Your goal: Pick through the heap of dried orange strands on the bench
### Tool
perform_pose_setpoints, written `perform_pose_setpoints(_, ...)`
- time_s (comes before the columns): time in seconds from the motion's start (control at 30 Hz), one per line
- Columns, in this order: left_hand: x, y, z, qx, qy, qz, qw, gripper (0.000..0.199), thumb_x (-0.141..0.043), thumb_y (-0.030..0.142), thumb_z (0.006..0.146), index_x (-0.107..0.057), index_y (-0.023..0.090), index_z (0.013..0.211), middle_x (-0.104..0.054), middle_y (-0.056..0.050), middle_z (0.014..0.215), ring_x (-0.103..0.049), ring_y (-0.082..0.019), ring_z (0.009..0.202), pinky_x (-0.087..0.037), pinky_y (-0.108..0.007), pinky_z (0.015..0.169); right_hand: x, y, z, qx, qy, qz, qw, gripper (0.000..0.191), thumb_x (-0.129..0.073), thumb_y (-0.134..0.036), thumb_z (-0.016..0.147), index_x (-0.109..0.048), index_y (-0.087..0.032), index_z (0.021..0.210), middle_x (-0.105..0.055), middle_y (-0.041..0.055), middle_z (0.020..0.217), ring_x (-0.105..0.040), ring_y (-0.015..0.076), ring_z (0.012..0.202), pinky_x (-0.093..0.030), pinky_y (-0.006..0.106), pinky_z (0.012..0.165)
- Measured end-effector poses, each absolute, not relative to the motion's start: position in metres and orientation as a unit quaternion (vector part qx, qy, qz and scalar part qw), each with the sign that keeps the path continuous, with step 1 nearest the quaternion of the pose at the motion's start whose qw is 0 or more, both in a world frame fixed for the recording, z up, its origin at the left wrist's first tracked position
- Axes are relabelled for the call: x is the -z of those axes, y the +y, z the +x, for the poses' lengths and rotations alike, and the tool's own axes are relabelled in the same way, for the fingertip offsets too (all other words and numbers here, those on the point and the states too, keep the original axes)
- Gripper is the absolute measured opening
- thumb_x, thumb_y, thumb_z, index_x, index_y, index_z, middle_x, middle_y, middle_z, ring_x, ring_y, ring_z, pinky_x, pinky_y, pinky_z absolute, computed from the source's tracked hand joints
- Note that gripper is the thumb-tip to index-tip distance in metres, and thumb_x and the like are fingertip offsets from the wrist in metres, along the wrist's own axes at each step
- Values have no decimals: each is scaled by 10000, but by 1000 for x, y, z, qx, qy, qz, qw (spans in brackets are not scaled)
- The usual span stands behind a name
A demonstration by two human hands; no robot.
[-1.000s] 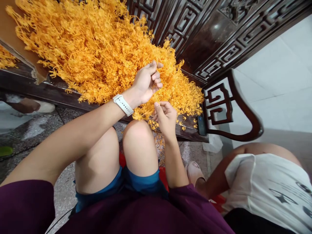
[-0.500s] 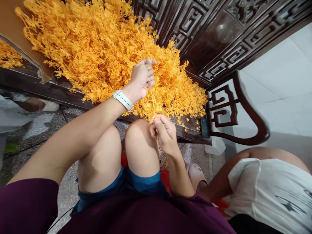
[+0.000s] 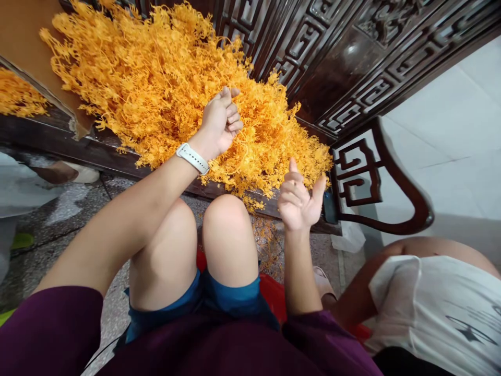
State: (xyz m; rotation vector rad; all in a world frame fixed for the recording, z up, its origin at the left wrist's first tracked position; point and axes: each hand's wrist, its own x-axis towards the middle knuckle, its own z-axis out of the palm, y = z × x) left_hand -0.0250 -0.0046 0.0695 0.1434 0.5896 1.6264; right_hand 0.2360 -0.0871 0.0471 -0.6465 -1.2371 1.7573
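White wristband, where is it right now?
In the head view, left of centre: the white wristband is around the wrist of the left hand, with the orange pile just beyond it.

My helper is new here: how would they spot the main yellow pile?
Find the dark wooden bench with the carved back. Right of the cardboard, the yellow pile spreads across its seat. It looks far larger than the yellow patch left of the cardboard.
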Motion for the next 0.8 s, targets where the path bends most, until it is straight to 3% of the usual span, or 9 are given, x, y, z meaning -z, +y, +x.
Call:
perform_pose_setpoints(0.1, -72, -6, -23, -710, 263, 52, 651, 254, -683, 483, 929, -620, 331, 734, -427, 50, 396, -352, -127, 340, -239, -300, 341, -46, -80, 222, -668, -458, -347, 473, 652, -428, -812, 919, -697, -276, 1175, -598, 16, 763, -346, 149, 532, -268, 287, 437)
perform_pose_setpoints(0.2, -72, -7, -19, -704, 259, 50, 659, 266, -682, 495, 929, -629, 323, 734, -404, 54, 392, -377, -116, 341, -238, -299, 353, -39, -88, 193, -563, -565, -406, 446, 444, -724, -599, 873, -646, -274, 1165, -603, -11, 795, -421, 131, 570, -328, 284, 512)
perform_pose_setpoints(0.27, -73, -9, -15, -698, 264, 55, 664, 277, -682, 487, 933, -628, 314, 723, -395, 55, 395, -391, -110, 344, -251, -300, 363, -31, -91, 174, -457, -656, -434, 416, 438, -805, -470, 860, -626, -268, 1205, -607, -24, 810, -448, 124, 600, -348, 285, 564)
perform_pose_setpoints(0.4, -73, -10, -10, -693, 250, 64, 673, 250, -690, 534, 911, -646, 332, 771, -396, 54, 389, -365, -118, 341, -239, -309, 357, -20, -85, 155, -382, -712, -440, 392, 250, -681, -468, 975, -653, -224, 1020, -495, -49, 693, -389, 114, 578, -294, 288, 574)
perform_pose_setpoints(0.5, -70, -7, -17, -700, 235, 65, 672, 253, -677, 588, 897, -649, 350, 817, -402, 52, 383, -342, -126, 335, -212, -310, 348, -23, -88, 158, -397, -724, -404, 394, 273, -571, -432, 1047, -605, -216, 883, -457, -43, 683, -389, 116, 590, -299, 290, 584)
perform_pose_setpoints(0.67, -62, 2, -34, -718, 313, 23, 621, 273, -690, 554, 894, -595, 329, 772, -348, 70, 380, -363, -121, 339, -254, -298, 376, -40, -117, 165, -408, -785, -328, 331, 205, -545, -365, 1068, -607, -221, 935, -564, -8, 768, -511, 139, 672, -387, 297, 658)
perform_pose_setpoints(0.8, -59, 5, -32, -708, 314, 34, 632, 221, -733, 512, 859, -606, 336, 817, -340, 78, 383, -339, -113, 329, -229, -299, 378, -49, -136, 166, -431, -792, -306, 305, 196, -527, -340, 1076, -592, -217, 938, -553, -9, 756, -494, 136, 655, -378, 291, 648)
